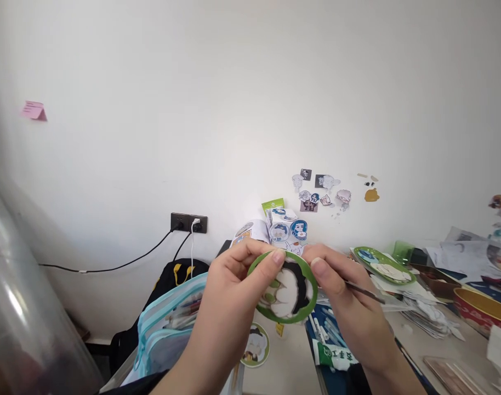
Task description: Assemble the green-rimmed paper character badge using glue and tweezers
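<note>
The left hand is closed on a green-rimmed disc, thumb on the near face and fingers behind, holding it tilted up over the table. The right hand grips a slim dark stick, its thumb at the disc's right edge; whether the thumb presses the rim cannot be told. For good control, the left pinch would best stay firm but light on the rim, with the right hand braced against it and the stick worked in small strokes.

The disc is round and thin, its smooth green band framing black and white shapes. Below lies a similar round piece, flat. To the left stands a clear, soft pouch with pale-blue edging; to the right, a crinkled green-and-white packet. Farther right sit a shiny green tray and a curved red-and-yellow bowl.
</note>
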The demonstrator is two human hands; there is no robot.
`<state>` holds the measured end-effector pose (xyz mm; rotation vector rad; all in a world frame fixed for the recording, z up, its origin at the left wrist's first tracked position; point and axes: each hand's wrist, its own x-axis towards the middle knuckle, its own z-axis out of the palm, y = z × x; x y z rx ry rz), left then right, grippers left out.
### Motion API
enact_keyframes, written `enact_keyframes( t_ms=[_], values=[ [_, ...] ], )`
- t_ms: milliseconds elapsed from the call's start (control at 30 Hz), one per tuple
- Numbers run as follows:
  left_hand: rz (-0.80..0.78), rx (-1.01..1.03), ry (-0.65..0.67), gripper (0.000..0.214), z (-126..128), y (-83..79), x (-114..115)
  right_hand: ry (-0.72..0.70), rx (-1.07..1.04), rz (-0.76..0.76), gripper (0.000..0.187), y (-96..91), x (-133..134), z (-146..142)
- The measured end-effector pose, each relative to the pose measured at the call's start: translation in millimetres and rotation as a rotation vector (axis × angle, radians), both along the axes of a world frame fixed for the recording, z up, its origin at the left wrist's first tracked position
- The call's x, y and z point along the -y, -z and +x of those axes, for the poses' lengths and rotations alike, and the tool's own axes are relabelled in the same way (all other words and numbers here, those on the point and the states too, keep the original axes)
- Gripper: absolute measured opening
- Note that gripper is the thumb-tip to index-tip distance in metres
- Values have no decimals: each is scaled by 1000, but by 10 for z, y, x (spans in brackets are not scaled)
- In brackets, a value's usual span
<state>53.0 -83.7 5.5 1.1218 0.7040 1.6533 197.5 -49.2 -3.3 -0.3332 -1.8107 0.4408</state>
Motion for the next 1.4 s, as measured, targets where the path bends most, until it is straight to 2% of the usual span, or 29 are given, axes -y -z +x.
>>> enact_keyframes(
  t_ms=[133, 233, 433, 667, 833, 933, 1033, 1200, 1300, 1400],
  values=[
    [-9, 22, 50, 20, 18, 28, -11, 22, 26, 64, 29, -8, 5, -5],
    [10, -7, 37, 20, 12, 52, -18, 68, 57, 98, 31, -10, 5, 6],
    [20, -95, -3, 23, -34, 27, 9, 68, 111, 70, 27, -1, 3, 54],
    [44, -244, 44, 19, -92, -14, 12, 85, 131, 84, 27, 15, 7, 58],
    [56, -246, -10, 16, -102, 9, -12, -10, 73, -12, 34, 50, -32, 58],
    [63, -223, -22, 16, -100, 24, -32, -12, 89, -13, 31, 46, -48, 52],
    [70, -209, 3, 15, -91, 30, -48, -11, 96, 5, 26, 40, -58, 49],
    [86, -168, 95, 15, -82, 12, -36, -97, 44, -8, 24, 60, -72, 86],
    [101, -136, 116, 13, -88, -14, -17, -80, 22, 41, 23, 50, -74, 128],
    [180, -199, 49, 4, -107, -32, -3, -22, 60, 169, 16, 3, -77, 168]
  ],
)
